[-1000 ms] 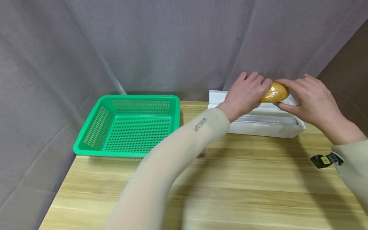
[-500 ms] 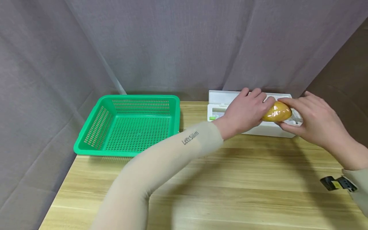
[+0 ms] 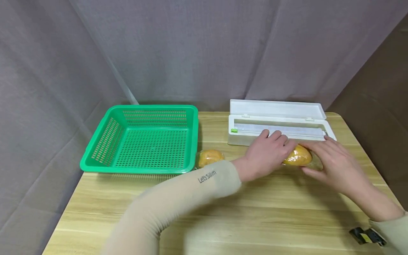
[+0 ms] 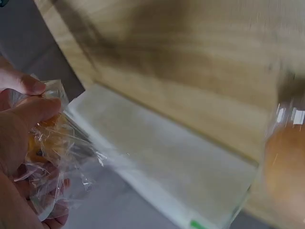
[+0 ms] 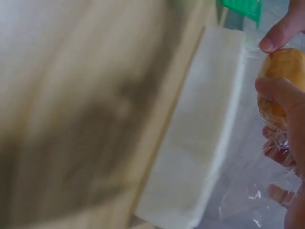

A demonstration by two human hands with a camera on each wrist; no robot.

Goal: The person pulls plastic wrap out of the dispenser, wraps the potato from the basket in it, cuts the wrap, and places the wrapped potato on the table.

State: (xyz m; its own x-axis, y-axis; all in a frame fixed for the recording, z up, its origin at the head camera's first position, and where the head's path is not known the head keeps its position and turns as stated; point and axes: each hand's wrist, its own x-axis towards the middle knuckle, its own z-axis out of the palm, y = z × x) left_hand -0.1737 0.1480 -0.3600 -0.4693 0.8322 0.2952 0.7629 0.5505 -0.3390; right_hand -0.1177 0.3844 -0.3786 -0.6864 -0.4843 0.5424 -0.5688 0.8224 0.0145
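A rounded yellow-orange piece of food [image 3: 299, 156] in clear cling film is held between both hands; whether it is fruit or bread is unclear. My left hand [image 3: 266, 156] grips its left end, and my right hand [image 3: 334, 166] pinches the right side between thumb and fingers. Loose, crinkled film [image 4: 62, 148] bunches around the left fingers in the left wrist view. Just behind the hands stands a white cling film dispenser box [image 3: 239, 140], lid raised, its roll [image 3: 271, 128] showing inside.
A second film-wrapped rounded piece [image 3: 210, 157] lies against the right side of the green plastic basket [image 3: 137, 170], partly behind the left sleeve. Grey curtains [image 3: 178, 53] hang behind the wooden table [image 3: 271, 216]. A small black device [image 3: 366, 236] sits at the right cuff.
Both hands have brought the wrapped food down from above the dispenser box toward the front. The dispenser's roll and the second wrapped piece have come into view.
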